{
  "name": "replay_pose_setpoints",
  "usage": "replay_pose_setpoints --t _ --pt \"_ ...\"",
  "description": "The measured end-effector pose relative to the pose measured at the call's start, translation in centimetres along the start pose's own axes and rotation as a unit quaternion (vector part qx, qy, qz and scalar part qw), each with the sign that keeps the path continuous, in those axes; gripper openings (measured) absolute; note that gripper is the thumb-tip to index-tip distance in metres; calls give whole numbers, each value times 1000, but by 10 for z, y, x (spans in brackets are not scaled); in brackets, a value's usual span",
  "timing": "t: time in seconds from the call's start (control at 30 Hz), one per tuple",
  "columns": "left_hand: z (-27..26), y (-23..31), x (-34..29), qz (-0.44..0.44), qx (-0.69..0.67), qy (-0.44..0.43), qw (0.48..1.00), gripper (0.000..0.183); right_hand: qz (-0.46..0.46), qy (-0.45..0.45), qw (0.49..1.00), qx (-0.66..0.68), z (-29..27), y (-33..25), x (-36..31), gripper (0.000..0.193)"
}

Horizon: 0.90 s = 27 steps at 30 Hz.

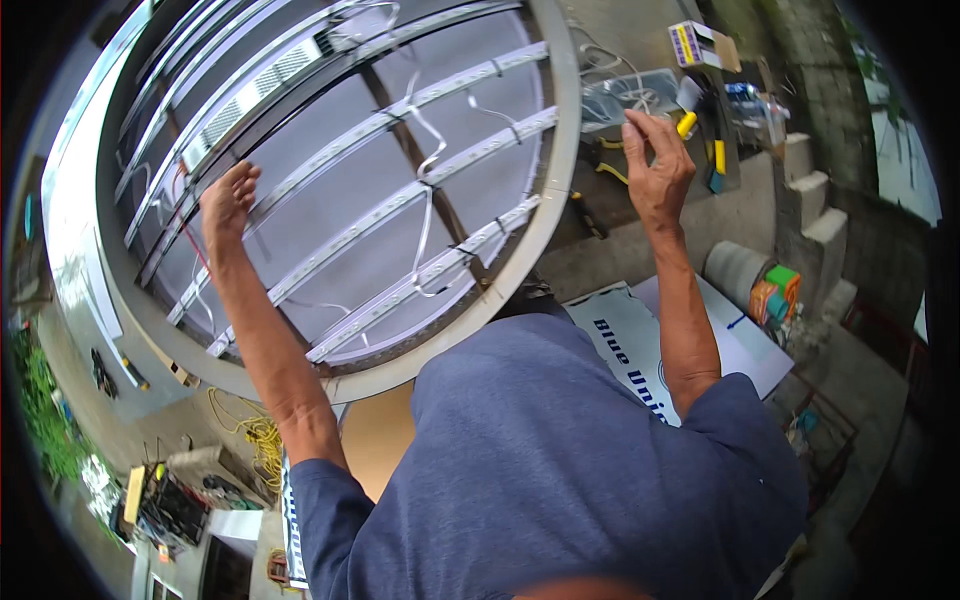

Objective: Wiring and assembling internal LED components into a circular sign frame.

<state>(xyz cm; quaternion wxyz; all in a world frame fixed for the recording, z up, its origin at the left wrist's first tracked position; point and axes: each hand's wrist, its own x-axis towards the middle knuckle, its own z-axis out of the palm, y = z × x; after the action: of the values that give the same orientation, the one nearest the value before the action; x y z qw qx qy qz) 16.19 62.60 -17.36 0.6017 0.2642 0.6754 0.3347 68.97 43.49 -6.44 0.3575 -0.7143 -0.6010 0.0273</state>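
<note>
A large round sign frame [566, 130] with a pale rim fills the upper left, its inside crossed by LED strips [380, 205] on metal bars, with loose white wires [430, 140] looping between them. Over the frame's left part is my left hand [229, 203], its fingers curled together. A thin red wire [192, 238] passes beside it; whether the fingers hold anything is hidden. My right hand [660, 172] is raised beyond the frame's right edge, thumb and fingertips drawn together. Anything pinched there is too small to make out. Yellow-handled pliers [612, 172] lie just left of it.
A clear plastic tray [605, 103] with cable, a small box [703, 46] and yellow-handled tools [719, 155] lie on a ledge at the upper right. Printed sheets [625, 340] lie at my right side. Yellow cord [262, 440] is heaped at lower left. Concrete steps [822, 228] stand at right.
</note>
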Motion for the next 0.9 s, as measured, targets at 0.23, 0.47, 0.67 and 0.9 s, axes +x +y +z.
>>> replay_pose_setpoints --t 0.23,0.47,0.67,0.9 --pt "15 6 -4 65 135 59 987 30 171 -87 981 -40 -42 114 -55 13" --pt "24 8 -6 81 178 103 975 29 125 -201 972 -6 -22 145 -102 13" --pt "23 9 -16 98 195 98 971 30 119 -110 983 -87 -13 168 -114 15" --pt "-1 11 -23 99 221 124 962 36 81 -126 971 -188 -37 290 -82 22"
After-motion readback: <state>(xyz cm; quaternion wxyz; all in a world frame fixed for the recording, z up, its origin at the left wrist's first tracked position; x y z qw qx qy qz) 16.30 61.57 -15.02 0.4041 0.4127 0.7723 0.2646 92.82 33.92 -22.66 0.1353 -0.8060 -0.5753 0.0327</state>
